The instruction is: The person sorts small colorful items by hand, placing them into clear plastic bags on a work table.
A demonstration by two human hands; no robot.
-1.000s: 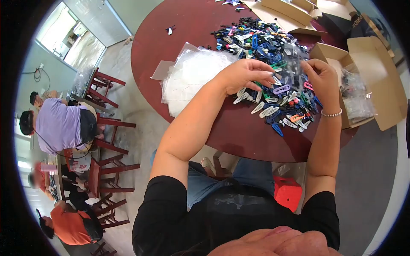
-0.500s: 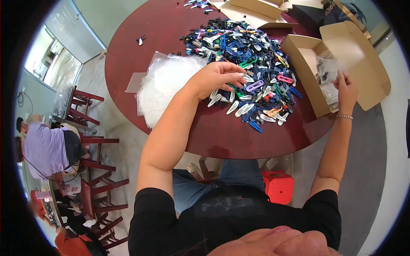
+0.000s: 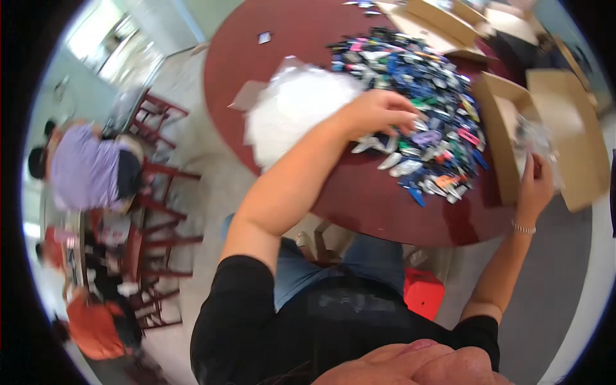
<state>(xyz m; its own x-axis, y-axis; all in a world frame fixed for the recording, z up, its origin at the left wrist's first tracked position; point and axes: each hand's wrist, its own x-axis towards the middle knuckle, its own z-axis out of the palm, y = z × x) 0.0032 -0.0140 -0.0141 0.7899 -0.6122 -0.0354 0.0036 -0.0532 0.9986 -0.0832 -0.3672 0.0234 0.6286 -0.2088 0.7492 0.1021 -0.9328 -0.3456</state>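
A large heap of mixed hair clips (image 3: 410, 77) covers part of the dark red round table (image 3: 256, 70). My left hand (image 3: 385, 114) hovers over the near left side of the heap, its fingers loosely curved and apart; I make out nothing held in it. On the right, my right hand (image 3: 538, 179) pinches a clear plastic bag (image 3: 536, 138) at the open cardboard box (image 3: 504, 138). Small dark items show inside the bag, too blurred to tell. A stack of clear plastic sleeves (image 3: 298, 106) lies left of the heap, partly behind my left forearm.
Another open cardboard box (image 3: 443, 25) stands at the far side of the table. A small tag-like item (image 3: 264, 37) lies far left. Below the table edge is a red stool (image 3: 423, 295). Two people (image 3: 96, 167) are by wooden stools at the left.
The view has shifted, so the table and heap appear further right. My left hand stays over the heap. The bag in my right hand hangs lower against the box and its flap.
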